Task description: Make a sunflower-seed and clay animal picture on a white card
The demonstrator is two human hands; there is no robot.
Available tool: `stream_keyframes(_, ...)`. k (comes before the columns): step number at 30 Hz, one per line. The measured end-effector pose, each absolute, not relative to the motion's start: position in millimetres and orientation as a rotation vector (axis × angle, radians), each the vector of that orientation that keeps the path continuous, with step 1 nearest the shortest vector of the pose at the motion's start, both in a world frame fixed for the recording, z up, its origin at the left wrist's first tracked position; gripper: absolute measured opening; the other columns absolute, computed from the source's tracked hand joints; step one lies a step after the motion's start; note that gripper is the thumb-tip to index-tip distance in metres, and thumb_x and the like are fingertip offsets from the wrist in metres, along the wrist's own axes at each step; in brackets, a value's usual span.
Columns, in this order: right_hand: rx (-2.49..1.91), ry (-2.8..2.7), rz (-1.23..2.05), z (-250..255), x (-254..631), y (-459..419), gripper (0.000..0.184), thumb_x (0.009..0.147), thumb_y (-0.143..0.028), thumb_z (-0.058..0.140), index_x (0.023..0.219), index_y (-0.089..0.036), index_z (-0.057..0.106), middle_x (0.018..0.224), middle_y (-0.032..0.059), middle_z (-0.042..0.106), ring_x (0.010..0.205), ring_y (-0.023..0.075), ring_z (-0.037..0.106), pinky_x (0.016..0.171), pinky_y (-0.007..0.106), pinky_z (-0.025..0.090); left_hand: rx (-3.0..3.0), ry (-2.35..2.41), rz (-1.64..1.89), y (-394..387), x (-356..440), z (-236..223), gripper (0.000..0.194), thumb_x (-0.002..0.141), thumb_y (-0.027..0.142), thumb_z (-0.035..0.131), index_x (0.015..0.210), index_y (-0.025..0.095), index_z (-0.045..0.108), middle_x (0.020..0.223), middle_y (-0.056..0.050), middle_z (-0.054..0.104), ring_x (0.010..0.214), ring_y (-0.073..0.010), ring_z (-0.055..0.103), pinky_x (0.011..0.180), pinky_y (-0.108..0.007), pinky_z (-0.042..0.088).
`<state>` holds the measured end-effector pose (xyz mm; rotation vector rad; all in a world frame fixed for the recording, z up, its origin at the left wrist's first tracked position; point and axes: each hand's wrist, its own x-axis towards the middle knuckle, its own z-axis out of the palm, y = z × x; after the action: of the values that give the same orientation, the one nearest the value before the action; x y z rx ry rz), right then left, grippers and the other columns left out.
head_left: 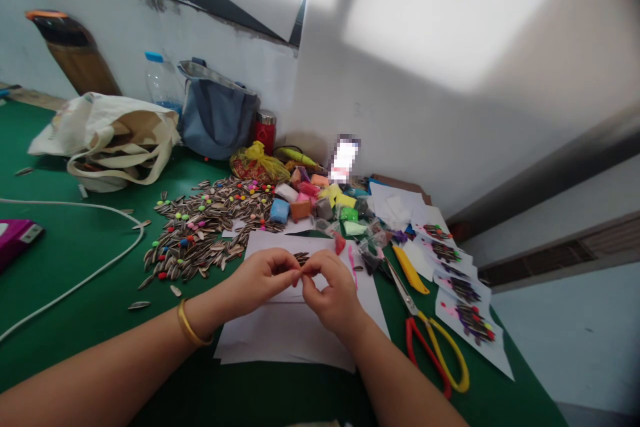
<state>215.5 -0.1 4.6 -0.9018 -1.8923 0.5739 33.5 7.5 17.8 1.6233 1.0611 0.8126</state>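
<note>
My left hand (267,280) and my right hand (333,290) meet fingertip to fingertip above white paper sheets (290,337). Both are closed in a pinch; whatever sits between the fingertips is too small to make out. Just behind the fingers, a few striped sunflower seeds (301,257) show on the paper, partly covered by my hands. A pink plastic stick (353,265) lies on the sheet right of my right hand, with a red lump of clay (340,244) near it. A gold bangle (190,325) circles my left wrist.
A pile of sunflower seeds (200,233) with coloured ones spreads left. Bagged clay blocks (301,210) lie behind the paper. Scissors (425,320), a yellow cutter (411,269) and seed-decorated sheets (470,320) lie right. A white cable (95,273), a tote bag (115,137) and a blue bag (217,113) stand left.
</note>
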Motion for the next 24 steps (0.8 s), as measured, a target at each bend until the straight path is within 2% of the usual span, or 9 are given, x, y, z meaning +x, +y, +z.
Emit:
stream_keyframes(6,-0.905,-1.883,0.562,4.4,215.7,-1.1,0.011,0.08,-0.01,0.057,0.08,-0.021,0.06,0.077,0.0012,0.06,0.075,0.0166,0.056,0.069,0.03,0.045,1.579,1.022,0.822,8.5,31.1,13.3,0.021,0.085,0.037,0.062,0.083,0.017,0.068,0.08,-0.002,0.065,0.076,-0.0162,0.058,0.069,-0.026,0.045)
stream_keyframes(11,-0.88,-1.894,0.597,5.0,216.0,-0.3,0.01,0.083,-0.012,0.059,0.086,-0.021,0.062,0.08,0.0017,0.061,0.076,0.0163,0.057,0.07,0.03,0.047,1.568,1.013,0.837,9.8,29.6,10.0,0.024,0.077,0.039,0.073,0.079,0.016,0.066,0.075,0.0,0.062,0.073,-0.0155,0.056,0.066,-0.026,0.044)
stream_keyframes(16,-0.859,-1.919,0.614,6.2,215.2,-1.6,0.013,0.082,-0.01,0.057,0.086,-0.021,0.062,0.08,0.0021,0.06,0.077,0.0164,0.057,0.07,0.03,0.047,1.553,0.963,0.834,9.4,30.0,8.2,0.022,0.083,0.038,0.066,0.081,0.016,0.066,0.079,-0.002,0.065,0.076,-0.0172,0.059,0.069,-0.028,0.046)
stream_keyframes(24,-0.888,-1.88,0.536,5.0,215.1,-0.9,0.011,0.081,-0.01,0.058,0.081,-0.021,0.06,0.079,0.0018,0.06,0.077,0.017,0.057,0.071,0.032,0.046,1.559,1.013,0.88,10.2,29.8,11.5,0.017,0.082,0.034,0.068,0.082,0.017,0.073,0.081,-0.003,0.069,0.079,-0.017,0.063,0.074,-0.027,0.05)
